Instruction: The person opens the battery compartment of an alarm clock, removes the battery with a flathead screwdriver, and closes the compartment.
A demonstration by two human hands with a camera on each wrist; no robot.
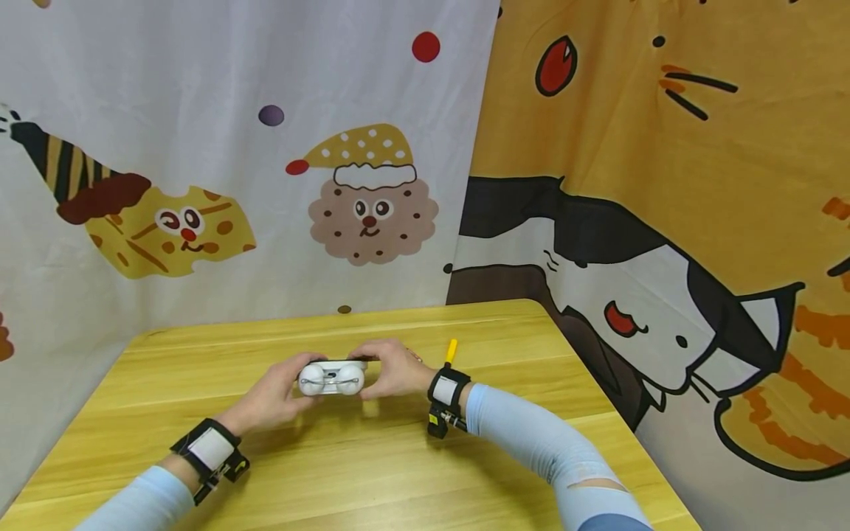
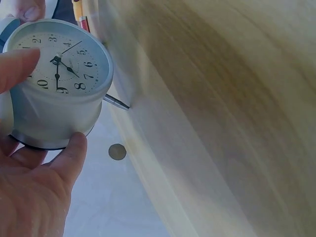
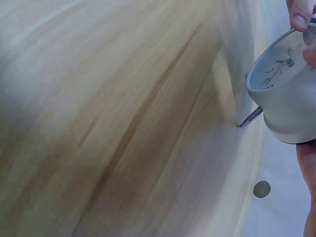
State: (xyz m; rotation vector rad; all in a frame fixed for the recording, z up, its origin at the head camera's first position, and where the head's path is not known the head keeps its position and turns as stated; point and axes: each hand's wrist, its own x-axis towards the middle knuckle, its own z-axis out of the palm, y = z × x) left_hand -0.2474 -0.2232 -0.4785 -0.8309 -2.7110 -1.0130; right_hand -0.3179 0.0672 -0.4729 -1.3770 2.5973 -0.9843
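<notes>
A white twin-bell alarm clock (image 1: 330, 377) is held in the air between both hands, its two round bells facing up toward the head camera. The left hand (image 1: 282, 394) grips its left side, and the right hand (image 1: 392, 369) grips the right side. In the left wrist view the clock's dial (image 2: 69, 69) shows dark numerals and hands, partly covered by a thumb. Left-hand fingers (image 2: 76, 155) curl against the white casing. One thin metal foot (image 3: 251, 117) sticks out of the clock in the right wrist view, where the right hand (image 3: 307, 182) is cut off by the frame.
A slim yellow object (image 1: 451, 351) shows just beyond the right wrist; its kind is unclear. Below everything is a wooden table (image 1: 345, 472). A patterned curtain (image 1: 219, 133) hangs behind its far edge. Both wrists wear black straps (image 1: 211, 451) with small cameras.
</notes>
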